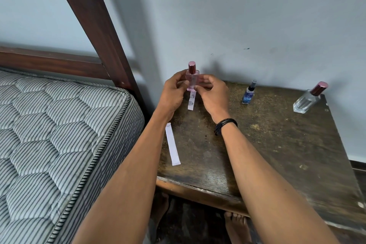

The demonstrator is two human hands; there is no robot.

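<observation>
Your left hand and right hand both grip the pink bottle, upright over the table's far-left corner. A paper strip hangs beneath it.

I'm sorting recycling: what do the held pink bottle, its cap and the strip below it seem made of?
Pink bottle: see-through, glossy, so glass or clear plastic. Cap: shiny maroon with highlights, metal or plated plastic. Strip: thin, matte white with print, probably paper.
</observation>
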